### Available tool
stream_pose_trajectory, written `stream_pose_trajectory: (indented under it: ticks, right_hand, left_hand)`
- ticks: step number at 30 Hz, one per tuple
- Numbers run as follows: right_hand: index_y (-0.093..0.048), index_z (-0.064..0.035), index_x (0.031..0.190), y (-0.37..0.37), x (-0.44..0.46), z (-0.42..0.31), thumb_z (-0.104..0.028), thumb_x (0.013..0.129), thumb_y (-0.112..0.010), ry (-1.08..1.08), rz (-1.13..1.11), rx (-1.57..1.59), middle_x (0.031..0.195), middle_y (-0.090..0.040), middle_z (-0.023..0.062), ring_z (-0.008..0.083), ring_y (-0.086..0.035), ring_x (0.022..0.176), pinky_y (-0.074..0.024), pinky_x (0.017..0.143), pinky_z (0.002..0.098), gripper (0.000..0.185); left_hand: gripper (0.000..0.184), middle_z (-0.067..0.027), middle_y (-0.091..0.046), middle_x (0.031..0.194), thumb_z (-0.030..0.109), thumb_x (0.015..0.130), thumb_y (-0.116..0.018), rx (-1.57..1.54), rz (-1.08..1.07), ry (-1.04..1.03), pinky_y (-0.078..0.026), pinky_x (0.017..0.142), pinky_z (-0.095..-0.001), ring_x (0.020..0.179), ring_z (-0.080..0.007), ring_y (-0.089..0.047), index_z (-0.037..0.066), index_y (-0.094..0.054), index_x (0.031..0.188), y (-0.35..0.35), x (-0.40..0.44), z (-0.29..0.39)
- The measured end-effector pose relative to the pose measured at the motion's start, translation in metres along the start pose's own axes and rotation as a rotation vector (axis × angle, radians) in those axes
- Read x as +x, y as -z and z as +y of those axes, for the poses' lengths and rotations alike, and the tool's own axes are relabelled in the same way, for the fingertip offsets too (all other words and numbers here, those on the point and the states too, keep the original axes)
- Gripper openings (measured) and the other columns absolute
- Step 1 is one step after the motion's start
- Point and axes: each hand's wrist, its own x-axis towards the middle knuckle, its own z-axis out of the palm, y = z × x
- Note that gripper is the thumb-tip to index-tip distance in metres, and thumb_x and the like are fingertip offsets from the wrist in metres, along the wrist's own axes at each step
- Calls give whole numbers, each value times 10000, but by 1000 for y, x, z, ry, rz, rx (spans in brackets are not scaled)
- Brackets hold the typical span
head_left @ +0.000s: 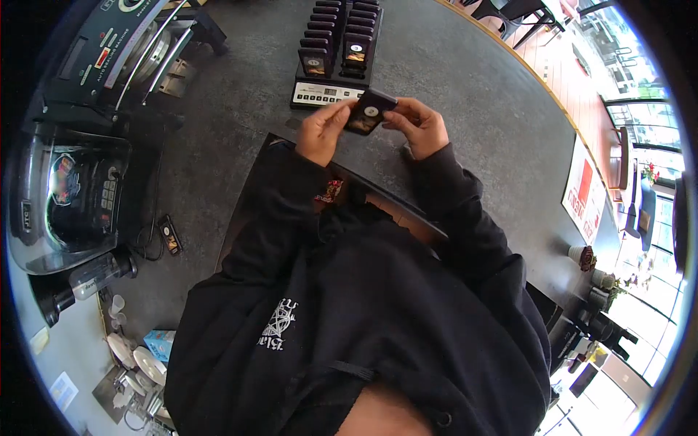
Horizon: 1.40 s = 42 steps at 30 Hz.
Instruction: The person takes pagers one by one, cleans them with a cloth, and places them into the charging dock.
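Note:
Between my two hands is a dark restaurant pager (369, 114) with a round white number label that looks like a 2. My left hand (321, 135) grips its left edge. The fingers of my right hand (422, 126) pinch its right side. Just beyond the pager stands a charging base (308, 93) with a white keypad panel, holding two rows of upright pagers. At the near end of those rows are a left pager (314, 64) and a right pager (355, 51), and a slot in front of the right one shows no pager.
A sealing machine (94, 54) stands at the upper left, with a covered blender (73, 196) below it. Another small dark device (170, 234) lies on the grey counter (480, 109). A red and white sign (584, 190) and a small plant pot (579, 254) sit along the right edge.

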Motion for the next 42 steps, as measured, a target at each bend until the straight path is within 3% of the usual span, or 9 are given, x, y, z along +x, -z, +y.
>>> stream_pose_trajectory:
  ticks: [5,9,13,22,27,29,36,41,42]
  right_hand:
    - [-643,7,998,-4,33,-19,-69,815,-655,319,221,-427,858,-681,77,127,-647,786,-508,725,246,199]
    - [-646,-6,1009,-7,71,-13,-69,808,-659,459,272,-455,885,-689,77,120,-650,812,-505,725,244,211]
    - [-654,-16,989,-7,101,7,-95,786,-668,519,259,-410,849,-675,131,181,-668,748,-519,671,274,218]
    - [-643,-31,1020,-5,114,30,-91,785,-662,472,271,-421,845,-672,138,208,-672,779,-522,690,296,243]
    - [-516,-98,1232,-13,103,26,6,808,-604,569,204,-499,1027,-642,140,206,-648,925,-518,794,303,445]
    - [-507,-111,1244,-14,102,29,19,803,-592,579,206,-567,1046,-632,148,223,-644,933,-520,799,315,467]
    - [-502,-132,1259,-15,98,28,32,789,-576,501,195,-606,1082,-613,159,244,-641,938,-523,801,327,504]
    - [-511,-98,1246,-23,82,13,14,781,-616,476,172,-622,1054,-628,154,223,-635,956,-514,815,315,490]
    - [-516,-82,1238,-30,74,8,5,780,-632,454,163,-586,1038,-636,153,216,-633,960,-511,818,309,480]
  left_hand:
    - [309,-130,-599,1124,98,909,-504,276,155,-312,-445,870,-285,1031,-218,-582,38,-537,1210,-5,32,22]
    - [478,-164,-506,1255,21,854,-501,499,189,-472,-410,943,-357,1165,-318,-489,84,-418,1321,-5,58,13]
    - [570,-167,-466,1300,-34,811,-498,625,223,-503,-408,961,-370,1192,-329,-464,111,-383,1350,-7,71,4]
    - [605,-171,-460,1305,-38,791,-510,697,258,-314,-417,953,-369,1190,-333,-464,121,-370,1358,-15,75,-7]
    - [646,-172,-443,1324,-40,779,-505,740,283,-232,-419,949,-375,1182,-334,-468,101,-320,1382,-14,79,-9]
    - [701,-166,-436,1339,-33,794,-515,760,296,-244,-427,957,-391,1198,-328,-461,181,-273,1416,-15,80,-14]
    - [694,-191,-413,1351,-46,796,-456,775,237,-202,-444,929,-406,1150,-363,-494,171,-247,1422,-12,80,-12]
    - [693,-184,-473,1296,-8,802,-539,596,237,-177,-492,836,-359,1061,-315,-573,148,-259,1416,-10,59,2]
    - [595,-171,-530,1228,20,807,-580,585,265,-205,-511,766,-333,998,-272,-613,111,-371,1356,-8,47,12]
